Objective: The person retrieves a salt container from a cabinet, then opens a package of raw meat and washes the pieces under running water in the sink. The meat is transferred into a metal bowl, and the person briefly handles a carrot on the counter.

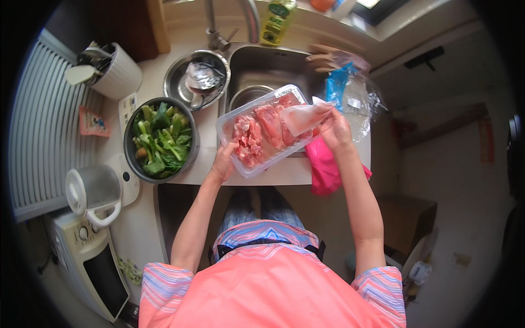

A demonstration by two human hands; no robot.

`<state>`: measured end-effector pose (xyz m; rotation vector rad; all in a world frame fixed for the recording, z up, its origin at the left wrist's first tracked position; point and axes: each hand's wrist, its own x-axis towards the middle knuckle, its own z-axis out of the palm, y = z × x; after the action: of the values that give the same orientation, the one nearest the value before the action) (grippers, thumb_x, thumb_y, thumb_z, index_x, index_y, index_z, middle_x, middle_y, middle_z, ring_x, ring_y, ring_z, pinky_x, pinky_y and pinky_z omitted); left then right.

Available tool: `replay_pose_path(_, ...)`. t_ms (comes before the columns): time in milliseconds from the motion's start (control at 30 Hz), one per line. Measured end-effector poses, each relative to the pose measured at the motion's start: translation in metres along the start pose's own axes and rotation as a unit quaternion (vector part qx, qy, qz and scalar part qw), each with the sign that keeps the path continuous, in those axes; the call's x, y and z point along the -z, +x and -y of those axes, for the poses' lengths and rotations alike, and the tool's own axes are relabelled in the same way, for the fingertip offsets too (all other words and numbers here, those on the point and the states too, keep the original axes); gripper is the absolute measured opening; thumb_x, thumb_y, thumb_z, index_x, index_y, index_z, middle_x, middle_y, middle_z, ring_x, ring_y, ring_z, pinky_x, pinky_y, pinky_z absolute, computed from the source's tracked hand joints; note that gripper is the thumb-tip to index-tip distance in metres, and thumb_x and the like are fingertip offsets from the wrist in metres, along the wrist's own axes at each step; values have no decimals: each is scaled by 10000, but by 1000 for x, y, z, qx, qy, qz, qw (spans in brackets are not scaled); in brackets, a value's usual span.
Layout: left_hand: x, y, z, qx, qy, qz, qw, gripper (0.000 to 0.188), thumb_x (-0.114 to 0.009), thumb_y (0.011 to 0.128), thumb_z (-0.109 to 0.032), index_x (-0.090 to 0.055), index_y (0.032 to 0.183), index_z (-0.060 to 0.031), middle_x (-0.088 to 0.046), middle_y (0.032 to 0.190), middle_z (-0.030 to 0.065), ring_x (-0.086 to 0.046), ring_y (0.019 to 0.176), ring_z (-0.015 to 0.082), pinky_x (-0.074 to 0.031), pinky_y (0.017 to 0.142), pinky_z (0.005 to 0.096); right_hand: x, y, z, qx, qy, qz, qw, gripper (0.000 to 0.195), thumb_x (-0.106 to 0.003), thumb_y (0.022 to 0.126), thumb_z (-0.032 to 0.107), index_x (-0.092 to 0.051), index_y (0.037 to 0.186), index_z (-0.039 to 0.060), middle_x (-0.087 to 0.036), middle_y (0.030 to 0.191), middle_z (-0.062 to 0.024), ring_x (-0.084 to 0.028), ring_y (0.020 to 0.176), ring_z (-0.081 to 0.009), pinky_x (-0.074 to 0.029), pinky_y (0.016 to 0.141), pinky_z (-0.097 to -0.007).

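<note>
A clear plastic tray [270, 160] of raw red meat [268, 121] is held tilted over the front of the steel sink [262, 69]. My left hand [224, 162] grips its near left corner. Between the fingers of my right hand [337, 130] is a blood-stained white absorbent pad [305, 117], lifted at one end and still lying partly over the right-hand pieces. Whether the right fingers also touch the tray's edge is hard to tell. A printed label is stuck to the tray's far corner. Below my right hand hangs a bright pink plastic bag [324, 168].
Left of the sink stand a pot of leafy greens [164, 141] and a steel bowl [174, 78] holding a ladle. Clear and blue plastic packaging [348, 92] and rubber gloves [334, 57] lie at right. A faucet [217, 39] and a yellow detergent bottle [278, 22] stand behind.
</note>
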<state>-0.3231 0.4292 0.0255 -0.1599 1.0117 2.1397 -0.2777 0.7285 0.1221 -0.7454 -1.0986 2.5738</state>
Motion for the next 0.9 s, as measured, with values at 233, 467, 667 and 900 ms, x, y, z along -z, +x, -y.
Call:
replay_pose_path(233,-56,52,6,100,49,109,988,409,-488,827,-153,-423,1206,-16,-551,1025,75,-554,920,173,-451,847,332,39,-45,78,62,1,-72,995,404,-249,990,231,-510,1165,-24,-563,1173,-139,-509,1120,-271,-387,977,-465)
replay_pose_path(467,-143,105,45,109,72,182,975,495,-471,827,-167,-374,1281,2,-508,1200,126,-531,1071,219,-427,936,374,95,-60,122,75,55,-112,989,362,-289,988,239,-525,1132,5,-554,1182,-135,-497,1129,-279,-373,973,-503)
replay_pose_path(667,-179,159,76,170,109,197,959,437,-529,845,-259,-490,1217,-31,-585,1144,100,-571,1029,212,-451,910,377,143,-50,149,57,72,-159,983,329,-330,978,245,-528,1123,25,-552,1182,-128,-494,1128,-288,-369,959,-535)
replay_pose_path(900,-206,202,91,151,129,214,956,513,-518,889,-228,-338,1350,-95,-513,1243,93,-544,1079,197,-451,924,350,174,-20,173,34,84,-124,988,290,-337,983,222,-497,1115,21,-546,1169,-136,-510,1103,-281,-373,963,-557)
